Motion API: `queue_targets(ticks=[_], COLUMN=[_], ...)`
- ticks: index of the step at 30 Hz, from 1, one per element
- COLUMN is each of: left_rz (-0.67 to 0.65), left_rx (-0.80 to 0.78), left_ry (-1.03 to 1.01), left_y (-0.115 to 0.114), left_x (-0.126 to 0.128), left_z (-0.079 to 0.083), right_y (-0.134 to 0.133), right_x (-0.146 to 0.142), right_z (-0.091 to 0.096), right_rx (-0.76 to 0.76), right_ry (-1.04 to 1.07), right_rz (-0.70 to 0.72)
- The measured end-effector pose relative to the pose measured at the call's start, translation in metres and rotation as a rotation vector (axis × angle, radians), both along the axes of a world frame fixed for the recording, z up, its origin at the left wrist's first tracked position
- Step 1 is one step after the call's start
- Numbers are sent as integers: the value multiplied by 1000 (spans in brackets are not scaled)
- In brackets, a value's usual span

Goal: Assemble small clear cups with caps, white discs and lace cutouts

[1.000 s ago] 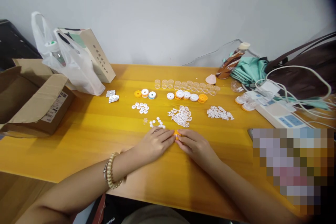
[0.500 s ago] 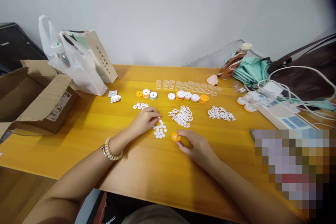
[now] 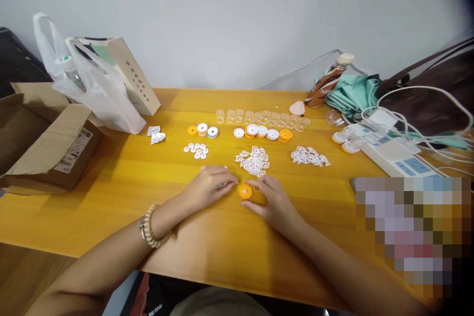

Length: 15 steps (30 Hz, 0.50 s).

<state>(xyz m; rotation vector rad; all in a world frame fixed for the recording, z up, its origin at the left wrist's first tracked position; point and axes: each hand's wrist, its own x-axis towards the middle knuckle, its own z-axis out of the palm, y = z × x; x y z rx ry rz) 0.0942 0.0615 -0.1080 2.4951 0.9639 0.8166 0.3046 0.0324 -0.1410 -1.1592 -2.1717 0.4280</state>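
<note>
My left hand (image 3: 211,186) is closed in a pinch, a small white disc (image 3: 236,182) just showing at its fingertips. It hovers left of a round orange cap (image 3: 245,191) with a white piece at its centre. My right hand (image 3: 272,202) has thumb and fingers around the cap's right side, holding it on the table. My left hand mostly covers a pile of small white discs. Beyond lie a heap of white openwork wheels (image 3: 254,160) and another heap of small white plastic parts (image 3: 310,156). Several white round pieces (image 3: 196,149) lie farther left.
Clear plastic cups (image 3: 265,117) line the back, with white and orange caps (image 3: 262,131) before them. Foil packets (image 3: 157,137), a plastic bag (image 3: 107,103) and a cardboard box (image 3: 74,158) are left. A power strip (image 3: 396,155) with cables and a bottle (image 3: 326,84) stand right.
My left hand has moved right and toward me from the white disc pile to beside the orange cap. My right hand remains at the cap. The camera view has shifted slightly.
</note>
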Motion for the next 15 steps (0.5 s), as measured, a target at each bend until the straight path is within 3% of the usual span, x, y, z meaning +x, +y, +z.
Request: queue_targets(ticks=[11, 15], left_rz=[-65, -86], left_rx=[261, 275], left_ry=[194, 235], left_y=[-7, -7], left_x=[12, 13], left_z=[-6, -5], right_y=[2, 2], right_x=[0, -1], right_z=[-3, -2], right_rx=[-22, -22], right_ry=[29, 23], right_rz=[56, 56])
